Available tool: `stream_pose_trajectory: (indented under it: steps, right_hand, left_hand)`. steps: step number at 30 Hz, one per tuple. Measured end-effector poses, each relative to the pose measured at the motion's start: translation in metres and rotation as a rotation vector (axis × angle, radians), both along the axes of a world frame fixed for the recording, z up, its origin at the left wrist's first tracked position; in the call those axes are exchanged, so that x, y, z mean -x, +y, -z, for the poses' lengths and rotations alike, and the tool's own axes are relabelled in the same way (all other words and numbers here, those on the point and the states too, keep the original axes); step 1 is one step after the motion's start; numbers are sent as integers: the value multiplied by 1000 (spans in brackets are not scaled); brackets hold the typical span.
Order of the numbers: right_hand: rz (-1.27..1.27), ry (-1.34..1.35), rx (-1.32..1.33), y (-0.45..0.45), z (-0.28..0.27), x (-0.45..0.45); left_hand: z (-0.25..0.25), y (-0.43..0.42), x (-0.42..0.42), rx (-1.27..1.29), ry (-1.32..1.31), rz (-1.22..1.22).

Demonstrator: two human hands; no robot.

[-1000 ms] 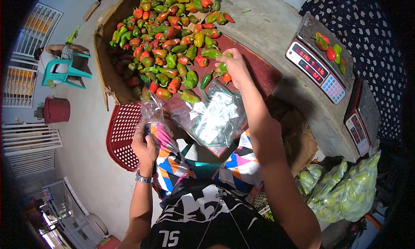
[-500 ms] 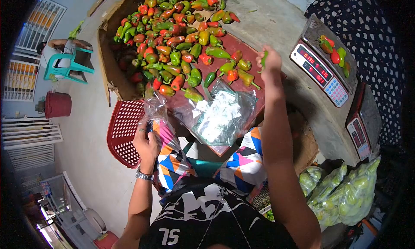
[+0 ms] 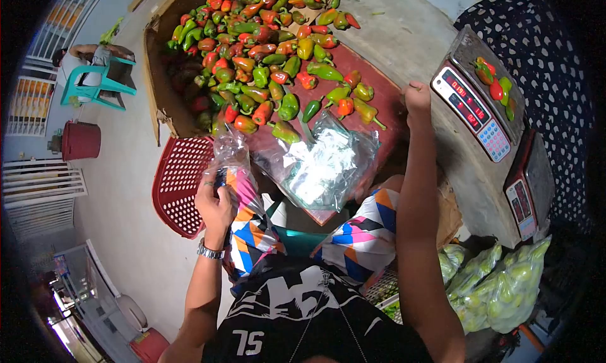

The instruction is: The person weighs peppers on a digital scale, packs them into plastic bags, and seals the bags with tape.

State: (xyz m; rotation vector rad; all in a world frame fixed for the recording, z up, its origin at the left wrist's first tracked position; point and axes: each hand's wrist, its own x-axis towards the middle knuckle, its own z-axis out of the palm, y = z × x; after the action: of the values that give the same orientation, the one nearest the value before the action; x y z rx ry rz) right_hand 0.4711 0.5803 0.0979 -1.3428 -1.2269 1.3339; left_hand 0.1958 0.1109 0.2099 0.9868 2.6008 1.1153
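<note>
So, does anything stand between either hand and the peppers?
Clear plastic lies between the left hand and the pepper pile. Between the right hand and the nearest loose peppers, only red tabletop shows.

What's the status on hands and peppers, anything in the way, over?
Left hand holding a clear bag. Right hand closed near the scale, contents hidden. Peppers loose on red tabletop. Shiny plastic covers its near corner.

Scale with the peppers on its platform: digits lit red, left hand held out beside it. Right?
One error: it's the right hand out beside the scale. The head view shows the left hand at a clear plastic bag. The peppers on the platform and the red digits are as you say.
</note>
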Motion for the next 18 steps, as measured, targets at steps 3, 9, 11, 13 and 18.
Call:
stream_pose_trajectory:
  steps: [3, 9, 11, 13, 18]
  right_hand:
    - [47, -289, -92, 1, -1, 21]
    - [-237, -759, -491, -63, -59, 73]
    - [-354, -789, -588, -75, -54, 94]
    - [-513, -772, -543, -90, -60, 117]
    - [-661, -804, -750, -112, -56, 152]
  left_hand:
    - [-4, 1, 2, -28, 99, 40]
    - [-10, 3, -5, -38, -34, -15]
    - [2, -3, 2, -39, 7, -6]
    - [-2, -3, 1, -38, 28, -3]
    - [-4, -2, 1, -53, 111, 19]
